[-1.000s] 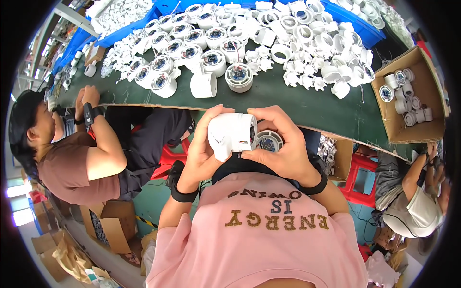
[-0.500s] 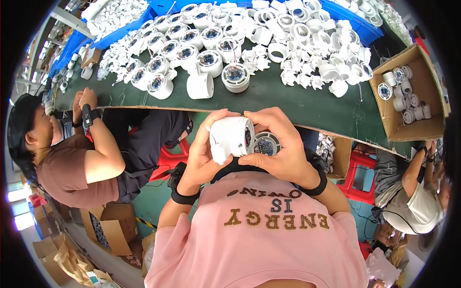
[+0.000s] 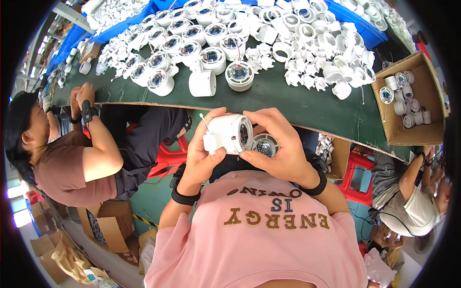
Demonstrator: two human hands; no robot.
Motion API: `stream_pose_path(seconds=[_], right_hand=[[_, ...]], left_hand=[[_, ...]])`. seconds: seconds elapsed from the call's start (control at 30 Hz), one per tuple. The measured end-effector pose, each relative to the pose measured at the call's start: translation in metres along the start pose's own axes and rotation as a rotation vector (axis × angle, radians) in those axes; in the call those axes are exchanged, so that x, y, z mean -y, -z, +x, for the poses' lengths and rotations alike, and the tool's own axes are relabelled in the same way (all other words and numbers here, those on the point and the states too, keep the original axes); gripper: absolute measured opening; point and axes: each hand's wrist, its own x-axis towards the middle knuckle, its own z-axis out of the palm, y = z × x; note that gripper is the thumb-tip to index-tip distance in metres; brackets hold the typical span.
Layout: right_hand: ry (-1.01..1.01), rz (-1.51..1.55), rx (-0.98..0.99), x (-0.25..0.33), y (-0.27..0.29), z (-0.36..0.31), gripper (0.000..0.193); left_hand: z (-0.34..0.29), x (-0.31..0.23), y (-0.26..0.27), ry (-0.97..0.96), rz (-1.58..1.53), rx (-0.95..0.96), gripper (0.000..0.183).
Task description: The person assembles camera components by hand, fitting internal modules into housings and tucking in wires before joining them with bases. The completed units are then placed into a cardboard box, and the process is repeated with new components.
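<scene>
- Surface [image 3: 293,101]: one, dark green, running across the upper half of the view; its near edge lies just beyond the hands.
- Co-workers: at least two, one in a brown shirt [image 3: 72,165] at the left, one in a light shirt [image 3: 418,204] at the right.
- Blue bins [image 3: 360,25]: at least two along the far side, filled with white parts.
- Open cardboard box [image 3: 433,89]: one, at the right end of the surface, with white parts inside, overlapping.
- Red stools [image 3: 357,180]: two, one on each side of the person.
- Board-fitted units [image 3: 212,55]: roughly twenty, grouped left of centre; overlap prevents an exact count. One stands alone at the near centre, beside one white cylinder [image 3: 202,84] lying on its side.
- White rings [image 3: 284,52]: heaped right of centre, too many to count.
- Left hand [image 3: 201,153]: one grip, closed around the white housing [image 3: 223,134], thumb on the near side.
- Right hand [image 3: 288,151]: one grip, curled around the round board piece [image 3: 265,145], fingertips near the housing's open rim.
- White housing: one, held between the hands, short of the surface's near edge.
- Thin lead [image 3: 204,123]: one, projecting upward from the housing's left side.
</scene>
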Motion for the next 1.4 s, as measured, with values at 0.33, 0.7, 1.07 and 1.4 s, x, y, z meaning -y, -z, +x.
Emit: stream_pose_path(seconds=[0.33, 0.7, 1.07, 1.4], right_hand=[[-0.040, 0.015, -0.003, -0.003, -0.002, 0.001, 0.058], [0.073, -0.175, -0.017, -0.004, -0.012, 0.010, 0.060], [0.188, -0.332, 0.036, -0.003, -0.053, 0.028, 0.060], [0.155, -0.288, 0.067, -0.005, -0.070, 0.041, 0.061]], left_hand=[[-0.001, 0.002, 0.002, 0.051, -0.051, -0.031, 0.074], [-0.004, -0.013, 0.005, 0.021, 0.092, -0.047, 0.069], [-0.020, -0.015, 0.017, -0.058, 0.019, -0.323, 0.063], [-0.027, -0.008, 0.035, -0.019, -0.037, -0.397, 0.078]])
